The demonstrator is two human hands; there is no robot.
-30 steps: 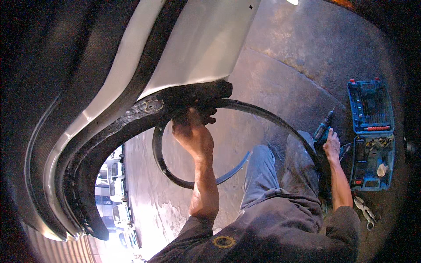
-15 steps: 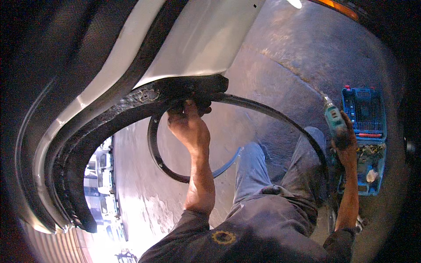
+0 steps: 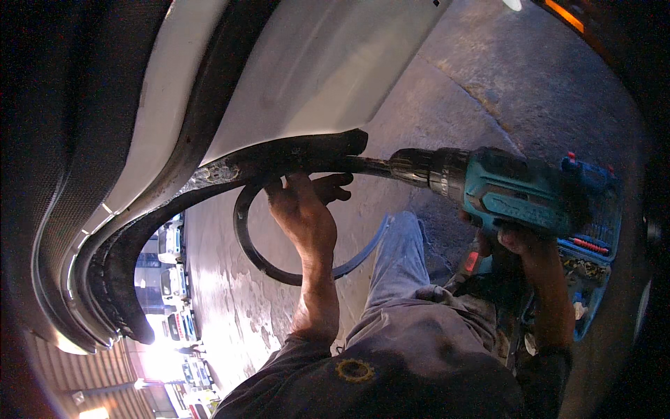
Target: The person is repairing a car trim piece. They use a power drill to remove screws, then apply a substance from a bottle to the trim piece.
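A teal and black cordless drill (image 3: 516,192) is gripped by my right hand (image 3: 515,243), its fingers wrapped round the handle. The chuck points left, toward the end of a black curved wheel-arch edge (image 3: 307,148) under a white vehicle panel (image 3: 307,77). The drill tip lies in line with a black rubber strip and I cannot tell whether it touches anything. My left hand (image 3: 305,216) reaches up under the arch edge, fingers pressed on the black rubber strip (image 3: 244,237), with some fingers stretched to the right. The strip loops down below that hand.
An open blue tool case (image 3: 593,300) with bits and small parts lies on the floor at the right, partly behind the drill. My legs (image 3: 398,258) are below the arch. Parked vehicles (image 3: 171,279) stand far off at lower left. An orange light (image 3: 564,15) is at top right.
My right hand has brought the drill up and left from beside the case; it now points left at the arch. My left hand stays at the strip, some fingers stretched farther right.
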